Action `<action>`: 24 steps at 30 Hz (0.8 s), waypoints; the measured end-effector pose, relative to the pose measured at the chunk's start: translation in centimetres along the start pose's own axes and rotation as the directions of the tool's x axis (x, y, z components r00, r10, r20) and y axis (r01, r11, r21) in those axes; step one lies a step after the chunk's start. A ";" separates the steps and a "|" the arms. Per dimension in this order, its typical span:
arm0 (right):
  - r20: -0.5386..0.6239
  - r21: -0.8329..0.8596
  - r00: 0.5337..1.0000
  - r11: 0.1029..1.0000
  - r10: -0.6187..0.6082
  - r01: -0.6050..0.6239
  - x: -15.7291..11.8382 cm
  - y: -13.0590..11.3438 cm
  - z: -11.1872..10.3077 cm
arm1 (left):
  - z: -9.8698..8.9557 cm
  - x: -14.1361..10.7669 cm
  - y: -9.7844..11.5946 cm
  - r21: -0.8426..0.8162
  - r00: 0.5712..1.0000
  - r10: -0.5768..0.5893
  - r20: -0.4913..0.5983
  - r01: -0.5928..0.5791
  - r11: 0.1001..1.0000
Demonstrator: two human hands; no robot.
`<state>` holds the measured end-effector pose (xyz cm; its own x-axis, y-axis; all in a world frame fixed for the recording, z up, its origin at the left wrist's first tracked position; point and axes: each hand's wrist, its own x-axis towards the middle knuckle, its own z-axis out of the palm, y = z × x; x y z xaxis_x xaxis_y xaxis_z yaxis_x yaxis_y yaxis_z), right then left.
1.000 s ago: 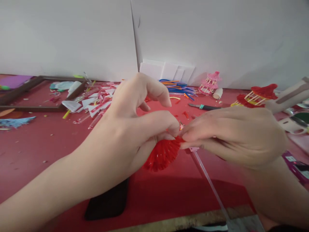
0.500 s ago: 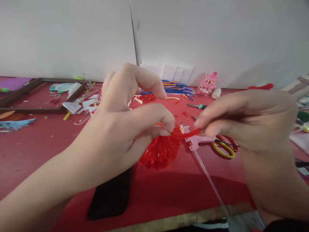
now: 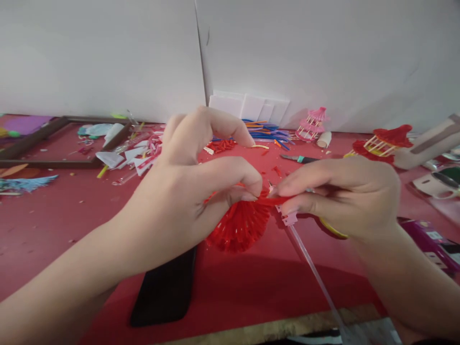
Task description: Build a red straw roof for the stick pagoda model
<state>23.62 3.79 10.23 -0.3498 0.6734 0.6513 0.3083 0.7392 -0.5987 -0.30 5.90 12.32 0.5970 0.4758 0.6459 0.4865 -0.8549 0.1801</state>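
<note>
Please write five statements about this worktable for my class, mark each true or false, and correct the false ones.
1. The left hand and right hand both pinch the thin red strip. True.
2. The black flat object lies under the right hand. False: it lies near the front edge, below the left forearm in the picture.
3. A pink tiered model stands near the back wall. True.
4. The brown frame hangs on the wall. False: it lies on the red table.
5. The fringed piece is blue. False: it is red.
</note>
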 end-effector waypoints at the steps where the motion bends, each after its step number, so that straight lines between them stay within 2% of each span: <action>1: 0.022 0.006 1.000 1.000 -0.009 0.009 -0.1 0.3 0.0 | 0.1 -0.1 -0.1 -0.004 1.000 -0.009 0.011 0.009 1.000; 3: 0.031 -0.031 0.999 0.998 -0.045 0.046 -0.5 0.7 -0.1 | 0.2 -0.2 -0.4 -0.019 0.999 -0.035 0.032 0.035 0.999; 6: 0.028 -0.153 0.988 0.976 -0.153 0.155 -1.3 0.7 -0.3 | 0.0 -0.5 -1.0 -0.064 0.990 -0.070 0.122 0.078 0.995; 8: 0.081 -0.253 0.975 0.942 -0.205 0.219 -1.9 0.2 -0.3 | -0.3 -0.6 -1.5 -0.094 0.972 -0.090 0.217 0.113 0.989; 12: 0.213 -0.405 0.955 0.871 -0.206 0.278 -2.7 -0.6 -0.2 | -0.9 -0.6 -2.1 -0.129 0.922 -0.065 0.381 0.123 0.984; 24: 0.292 -0.437 0.931 0.836 -0.217 0.332 -1.8 -0.4 0.3 | -0.8 -0.2 -2.4 -0.181 0.930 -0.091 0.356 0.165 0.970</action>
<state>23.84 2.28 9.19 -0.6512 0.4644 0.6002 0.5283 0.8452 -0.0809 -2.12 7.70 12.36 0.7380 0.5942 0.3198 0.4545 -0.7880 0.4154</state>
